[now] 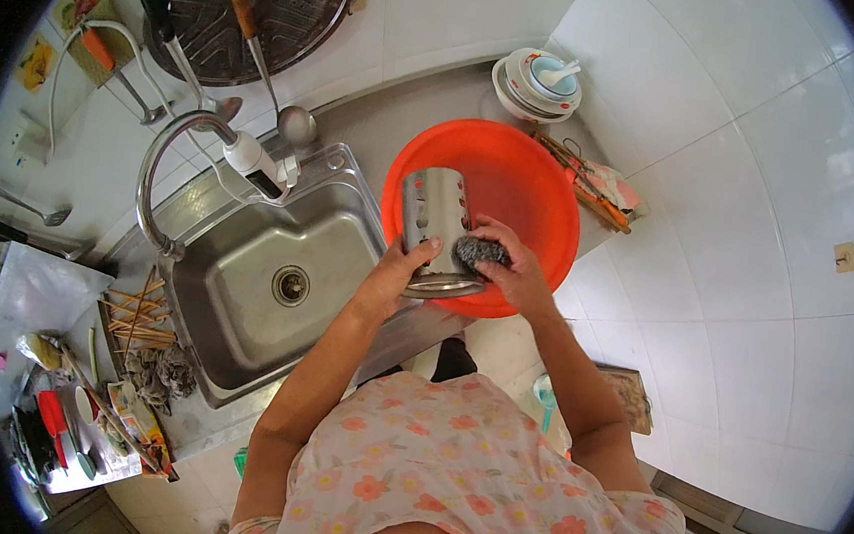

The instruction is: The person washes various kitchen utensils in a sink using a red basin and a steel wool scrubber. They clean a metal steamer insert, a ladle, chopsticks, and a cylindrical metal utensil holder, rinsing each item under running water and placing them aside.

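My left hand point(402, 269) grips a perforated stainless-steel cylinder point(434, 200), which looks like a utensil holder, near its flared rim. It is held tilted above the left part of a red plastic basin point(531, 192). In my right hand point(511, 266) is a dark steel-wool scouring pad point(479, 254), pressed against the cylinder's right side near the rim. Red from the basin shows through the cylinder's holes. The inside of the cylinder is hidden from here.
Left of the basin is a stainless-steel sink point(247, 260) with a curved faucet point(150, 170). Stacked bowls point(537, 86) stand in the back corner, near a bundle of chopsticks and utensils point(591, 186). Loose chopsticks point(139, 312) and a grey rag point(160, 374) lie left of the sink.
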Demonstrator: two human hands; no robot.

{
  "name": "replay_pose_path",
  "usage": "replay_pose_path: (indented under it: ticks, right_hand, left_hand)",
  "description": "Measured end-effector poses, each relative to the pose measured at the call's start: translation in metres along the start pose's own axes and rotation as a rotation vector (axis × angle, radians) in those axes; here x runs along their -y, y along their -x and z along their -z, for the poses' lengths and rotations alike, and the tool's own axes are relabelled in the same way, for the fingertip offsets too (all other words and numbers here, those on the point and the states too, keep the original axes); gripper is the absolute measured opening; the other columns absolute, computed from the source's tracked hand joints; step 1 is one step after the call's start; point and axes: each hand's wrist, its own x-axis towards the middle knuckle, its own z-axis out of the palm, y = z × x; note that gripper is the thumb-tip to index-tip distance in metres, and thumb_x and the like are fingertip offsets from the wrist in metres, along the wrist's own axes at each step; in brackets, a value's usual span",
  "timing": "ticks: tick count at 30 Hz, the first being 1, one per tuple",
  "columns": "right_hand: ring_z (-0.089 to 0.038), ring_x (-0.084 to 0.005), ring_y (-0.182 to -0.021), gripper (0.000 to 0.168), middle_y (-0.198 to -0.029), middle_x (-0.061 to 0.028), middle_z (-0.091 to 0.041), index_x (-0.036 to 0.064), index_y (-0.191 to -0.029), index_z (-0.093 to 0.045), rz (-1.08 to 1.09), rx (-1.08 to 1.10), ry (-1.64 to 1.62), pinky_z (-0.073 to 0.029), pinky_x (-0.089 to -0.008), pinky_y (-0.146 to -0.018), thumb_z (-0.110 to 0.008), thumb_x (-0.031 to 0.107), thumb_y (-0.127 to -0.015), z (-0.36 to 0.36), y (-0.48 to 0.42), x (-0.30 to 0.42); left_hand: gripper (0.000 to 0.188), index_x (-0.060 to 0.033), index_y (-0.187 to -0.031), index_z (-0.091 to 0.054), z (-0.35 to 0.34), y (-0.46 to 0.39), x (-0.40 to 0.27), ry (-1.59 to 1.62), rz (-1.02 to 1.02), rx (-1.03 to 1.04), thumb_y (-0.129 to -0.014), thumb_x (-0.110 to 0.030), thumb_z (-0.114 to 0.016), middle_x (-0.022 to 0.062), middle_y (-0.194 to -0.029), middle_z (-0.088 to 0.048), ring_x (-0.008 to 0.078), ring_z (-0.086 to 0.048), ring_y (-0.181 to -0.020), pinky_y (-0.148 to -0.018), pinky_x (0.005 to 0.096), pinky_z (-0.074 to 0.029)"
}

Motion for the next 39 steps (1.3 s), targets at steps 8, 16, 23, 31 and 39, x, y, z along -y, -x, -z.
replay_pose_path:
  ticks: [8,16,23,31,39]
  right_hand:
    - [-0.049,-0.0243,-0.124,0.034,-0.133,-0.0176,-0.05,0.0,-0.11,-0.058,0.155,-0.131,-0.025,-0.036,-0.0336,-0.102,-0.066,0.003,-0.077,0.012,-0.046,-0.021]
    - [-0.046,-0.0246,-0.126,0.038,-0.137,-0.0168,-0.047,0.004,-0.108,-0.06,0.06,0.088,-0.078,-0.035,-0.035,-0.104,-0.073,0.007,-0.072,0.057,-0.063,-0.049]
    - [-0.033,-0.0353,-0.134,0.044,-0.14,-0.0216,-0.036,0.008,-0.103,-0.06,0.135,0.069,-0.015,-0.032,-0.0421,-0.105,-0.081,0.012,-0.064,0.059,-0.067,-0.079]
    - [-0.059,-0.0238,-0.101,0.04,-0.103,-0.0137,-0.061,0.004,-0.103,-0.061,-0.076,0.072,-0.187,-0.044,-0.0364,-0.09,-0.078,0.019,-0.069,0.06,-0.093,-0.089]
    - [-0.059,-0.031,-0.101,0.04,-0.101,-0.0141,-0.062,0.009,-0.1,-0.064,-0.089,0.071,0.006,-0.045,-0.0396,-0.086,-0.08,0.017,-0.064,0.064,-0.103,-0.092]
  left_hand:
    - [0.065,-0.0002,-0.131,-0.039,-0.025,-0.011,0.0,-0.028,0.047,-0.082,-0.082,-0.028,-0.07,0.0093,-0.112,-0.055,0.0181,-0.057,-0.095,-0.081,0.0317,-0.051]
    - [0.067,-0.0003,-0.131,-0.039,-0.037,-0.025,0.032,0.121,-0.015,-0.061,-0.081,-0.031,-0.07,0.0101,-0.114,-0.055,0.0183,-0.058,-0.1,-0.084,0.0334,-0.053]
    - [0.069,0.0015,-0.131,-0.038,-0.046,-0.047,0.041,-0.055,-0.04,-0.154,-0.078,-0.027,-0.073,0.0116,-0.116,-0.055,0.0202,-0.058,-0.101,-0.088,0.0355,-0.051]
    - [0.067,0.0008,-0.13,-0.039,-0.05,-0.055,0.045,0.055,0.008,-0.257,-0.078,-0.025,-0.073,0.0114,-0.113,-0.056,0.0203,-0.057,-0.103,-0.085,0.035,-0.05]
    - [0.092,0.0056,-0.138,-0.028,-0.044,-0.066,0.057,-0.508,-0.025,-0.289,-0.071,-0.03,-0.079,0.0171,-0.122,-0.054,0.024,-0.056,-0.108,-0.093,0.0341,-0.045]
